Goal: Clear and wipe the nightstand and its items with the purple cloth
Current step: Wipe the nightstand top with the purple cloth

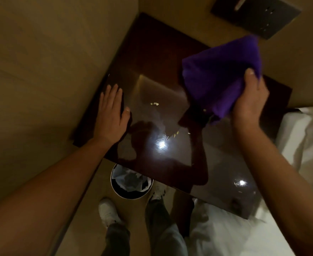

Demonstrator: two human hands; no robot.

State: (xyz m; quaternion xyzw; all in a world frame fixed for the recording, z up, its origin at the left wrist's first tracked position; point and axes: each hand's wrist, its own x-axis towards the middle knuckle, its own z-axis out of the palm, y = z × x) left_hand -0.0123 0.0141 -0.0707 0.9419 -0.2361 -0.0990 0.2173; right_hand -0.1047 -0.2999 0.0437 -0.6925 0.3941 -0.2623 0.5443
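The dark glossy nightstand [152, 58] fills the middle of the view, its top bare except for a few small pale crumbs [154, 103]. My left hand [111, 115] rests flat on its left edge, fingers straight. My right hand [250, 106] grips the bunched purple cloth [220, 78] and holds it just above the right part of the top. The cloth's lower end hangs close to the surface.
A round bin [131, 182] lined with a bag stands on the floor below the nightstand's front edge, beside my white shoes [107, 211]. White bedding [303, 137] lies along the right side. A dark switch panel [255, 15] is on the wall behind. A beige wall closes the left.
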